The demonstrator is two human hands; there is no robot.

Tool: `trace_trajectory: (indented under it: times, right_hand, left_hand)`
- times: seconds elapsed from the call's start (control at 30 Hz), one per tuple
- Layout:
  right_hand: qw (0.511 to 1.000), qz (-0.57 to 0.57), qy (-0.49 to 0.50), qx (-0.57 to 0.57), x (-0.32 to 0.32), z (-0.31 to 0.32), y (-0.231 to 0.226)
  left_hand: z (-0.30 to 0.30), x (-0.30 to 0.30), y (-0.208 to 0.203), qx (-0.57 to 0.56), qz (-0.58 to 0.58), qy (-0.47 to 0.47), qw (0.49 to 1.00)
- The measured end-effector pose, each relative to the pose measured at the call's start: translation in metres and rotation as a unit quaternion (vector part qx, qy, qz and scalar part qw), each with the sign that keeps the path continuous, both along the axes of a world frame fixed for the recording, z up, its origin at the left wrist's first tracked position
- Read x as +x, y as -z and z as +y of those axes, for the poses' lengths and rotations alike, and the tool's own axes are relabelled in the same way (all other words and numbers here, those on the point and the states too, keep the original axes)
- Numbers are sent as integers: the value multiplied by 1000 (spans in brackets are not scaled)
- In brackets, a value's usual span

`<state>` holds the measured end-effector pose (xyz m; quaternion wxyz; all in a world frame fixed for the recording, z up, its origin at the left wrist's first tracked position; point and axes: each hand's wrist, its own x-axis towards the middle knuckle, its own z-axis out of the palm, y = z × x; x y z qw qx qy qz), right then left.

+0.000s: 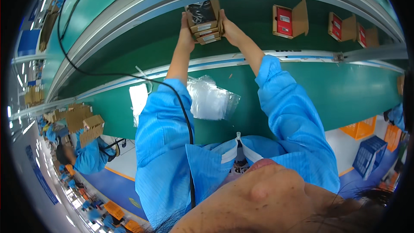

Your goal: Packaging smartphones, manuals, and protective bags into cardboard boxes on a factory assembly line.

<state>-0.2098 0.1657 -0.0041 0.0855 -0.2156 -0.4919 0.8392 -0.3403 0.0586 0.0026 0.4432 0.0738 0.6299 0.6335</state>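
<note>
Over the dark green belt (250, 19), at the far middle, my two hands grip a short stack of brown cardboard boxes (208, 36) from opposite sides. My left hand (186, 32) presses on the stack's left side, and my right hand (230, 29) wraps its right side. The top box is open, and something in shiny black wrapping (202, 12) shows inside it. Most of my fingertips are hidden behind the boxes. Nearer to me, a loose pile of clear plastic bags (211, 100) lies on the green worktop (250, 103) between my forearms.
Several open boxes with red contents (284, 20) lie on the belt to the right. A metal rail (233, 60) runs between belt and worktop. White sheets (139, 99) lie by my left sleeve. A black cable (125, 74) crosses my left arm. A person in blue (90, 153) is at left.
</note>
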Motion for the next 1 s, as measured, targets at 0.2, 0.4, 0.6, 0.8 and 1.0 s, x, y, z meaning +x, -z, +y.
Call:
trace_trajectory:
  times: [0.2, 0.4, 0.6, 0.8, 1.0]
  right_hand:
    - [864, -193, 361, 294, 135, -13, 73]
    - [533, -348, 442, 633, 197, 86, 86]
    - [719, -315, 323, 528, 236, 109, 48]
    - [629, -226, 113, 735, 342, -1, 4]
    - [480, -301, 19, 824, 374, -53, -10]
  left_hand:
    - [-59, 40, 30, 8, 196, -210, 958]
    - [-141, 211, 22, -31, 467, 34, 883]
    - [-164, 297, 23, -19, 472, 88, 877]
    - [-179, 303, 23, -33, 557, 81, 826]
    - [-177, 289, 36, -116, 669, 93, 728]
